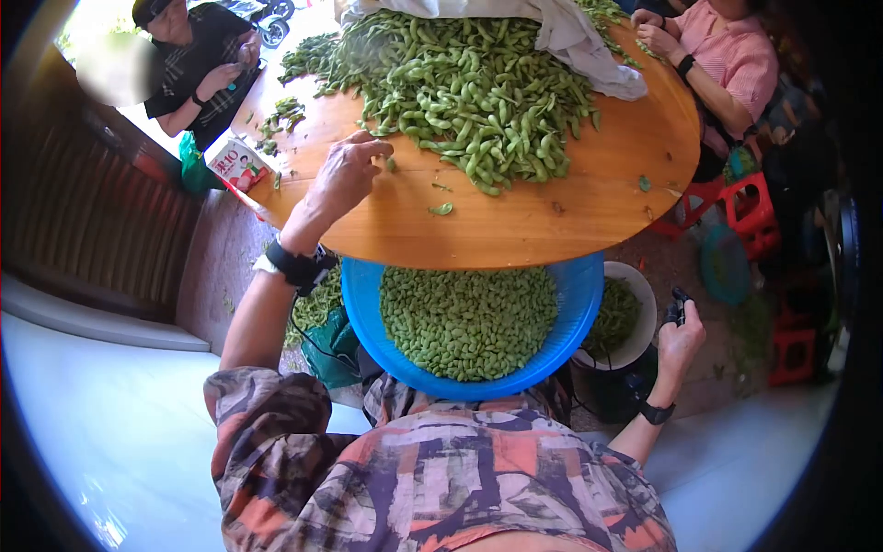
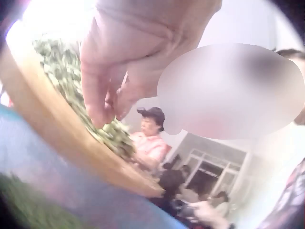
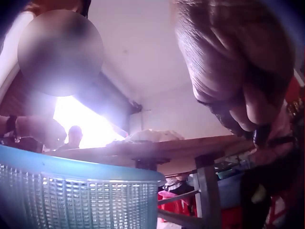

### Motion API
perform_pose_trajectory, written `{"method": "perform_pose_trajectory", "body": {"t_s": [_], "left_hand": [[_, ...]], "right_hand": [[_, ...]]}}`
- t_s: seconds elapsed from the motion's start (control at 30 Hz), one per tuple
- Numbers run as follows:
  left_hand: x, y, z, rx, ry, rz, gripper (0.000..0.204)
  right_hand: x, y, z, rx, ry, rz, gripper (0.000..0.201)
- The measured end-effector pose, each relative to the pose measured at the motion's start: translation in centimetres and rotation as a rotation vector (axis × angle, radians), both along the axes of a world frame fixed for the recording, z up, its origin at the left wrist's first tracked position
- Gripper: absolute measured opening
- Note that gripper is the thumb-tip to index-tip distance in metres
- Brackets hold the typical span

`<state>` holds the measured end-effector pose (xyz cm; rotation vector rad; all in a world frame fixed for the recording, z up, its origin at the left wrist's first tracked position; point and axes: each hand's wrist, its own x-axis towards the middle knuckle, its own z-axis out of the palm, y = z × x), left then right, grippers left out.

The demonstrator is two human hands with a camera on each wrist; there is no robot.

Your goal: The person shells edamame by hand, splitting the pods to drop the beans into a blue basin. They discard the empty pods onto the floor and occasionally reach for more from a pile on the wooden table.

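One green pod (image 1: 390, 165) showed at the bent fingertips of the left hand (image 1: 348, 175), by the heap (image 1: 487, 97) on the wooden table (image 1: 524, 225). Its long axis seemed to run away from the person; blur hid its ends. Whether the fingers pinched it, I couldn't tell. Curled fingers of the right hand (image 1: 680, 343) gripped an indistinct black object (image 1: 679, 295).

This looks like a street-front shop or eatery: a doorway (image 3: 90, 119) lets in bright daylight, and a scooter (image 1: 274, 31) stands just outside. Red plastic stools (image 1: 750, 207) stand by a rounded wooden tabletop (image 1: 543, 230) heaped with edamame pods (image 1: 478, 101).
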<state>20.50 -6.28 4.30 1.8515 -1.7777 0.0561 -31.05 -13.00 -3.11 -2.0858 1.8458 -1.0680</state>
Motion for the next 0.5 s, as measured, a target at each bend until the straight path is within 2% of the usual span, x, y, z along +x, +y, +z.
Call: {"method": "perform_pose_trajectory", "body": {"t_s": [0.1,0.17,0.2,0.27,0.3,0.33,0.4,0.47,0.5], "left_hand": [[0.8,-1.4,-0.3,0.085,-0.059,-0.016,0.019],[1.1,-1.5,-0.5,0.126,-0.065,-0.016,0.02],[1.3,-1.5,-0.9,0.094,-0.065,-0.027,0.021],[0.4,-1.3,-0.4,0.06,-0.072,-0.044,0.021],[-1.4,-0.8,0.7,0.126,0.149,0.064,0.02],[-2.9,-0.4,1.2,0.194,0.371,0.172,0.019],[-5.2,0.4,1.4,0.243,0.735,0.034,0.022],[-7.7,1.4,-0.4,0.206,1.053,-0.266,0.02],[-9.7,2.2,-0.1,0.254,1.15,-0.265,0.018]], "right_hand": [[1.8,0.8,1.5,0.117,0.045,-0.08,0.038],[2.4,0.6,1.0,0.135,-0.092,0.069,0.04],[3.0,0.6,1.3,0.132,-0.095,0.067,0.04],[4.7,0.9,2.1,0.043,-0.048,0.184,0.04],[5.6,1.1,2.2,0.05,-0.071,0.22,0.039],[6.6,1.2,2.5,-0.04,-0.1,0.298,0.03],[8.8,2.2,2.9,0.131,-0.296,0.374,0.023],[11.2,3.4,3.3,0.175,-0.486,0.553,0.015],[11.9,3.6,3.3,0.199,-0.471,0.633,0.017]]}}
